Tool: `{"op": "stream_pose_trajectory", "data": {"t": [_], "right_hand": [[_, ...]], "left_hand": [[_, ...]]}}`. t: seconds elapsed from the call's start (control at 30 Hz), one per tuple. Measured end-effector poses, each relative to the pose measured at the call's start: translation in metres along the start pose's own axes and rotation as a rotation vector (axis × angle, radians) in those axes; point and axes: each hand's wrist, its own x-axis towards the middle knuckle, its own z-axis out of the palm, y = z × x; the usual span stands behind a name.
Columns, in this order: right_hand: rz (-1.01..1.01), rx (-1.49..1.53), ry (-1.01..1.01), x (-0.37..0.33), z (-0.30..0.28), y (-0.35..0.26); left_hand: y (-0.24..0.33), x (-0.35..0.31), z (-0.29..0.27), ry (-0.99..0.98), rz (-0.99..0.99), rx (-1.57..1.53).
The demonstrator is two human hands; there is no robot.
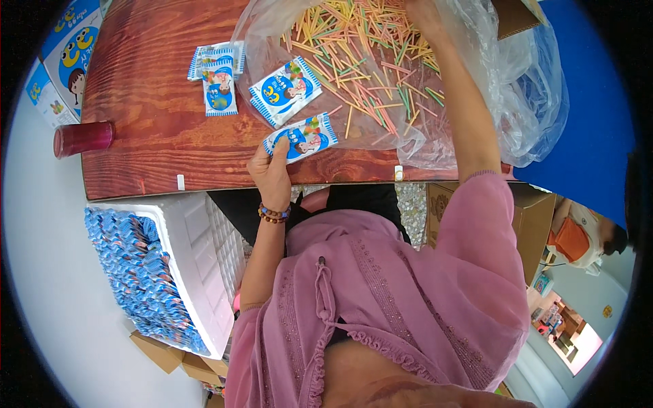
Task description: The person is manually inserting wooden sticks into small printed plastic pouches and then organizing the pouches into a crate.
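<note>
Two hands point(271, 171), one foam box point(196, 234), one red cylinder point(85, 139), sticks point(367, 34) and packets point(286, 90) (beyond counting)

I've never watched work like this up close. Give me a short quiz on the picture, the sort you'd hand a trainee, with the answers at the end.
1. What is the left hand holding?
2. True or false: the white box is nearer to the left hand than to the right hand.
3. Which of these is nearest to the right hand?
A. The bracelets
B. The coloured sticks
C. The white box

Key:
1. A blue-and-white packet.
2. True.
3. B.
</note>
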Motion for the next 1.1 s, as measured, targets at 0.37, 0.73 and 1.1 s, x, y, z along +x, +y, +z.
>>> {"op": "stream_pose_trajectory", "data": {"t": [0.37,0.73,1.1], "right_hand": [[-0.235,0.454,-0.016,-0.148,0.065,-0.028],[-0.090,0.446,-0.127,-0.155,0.062,-0.030],[-0.313,-0.014,-0.082,-0.149,0.049,-0.026]], "left_hand": [[0.003,-0.001,0.006,0.010,0.007,-0.030],[0.001,-0.002,0.002,0.026,0.032,0.031],[0.003,0.005,0.011,0.053,0.017,-0.137]]}}
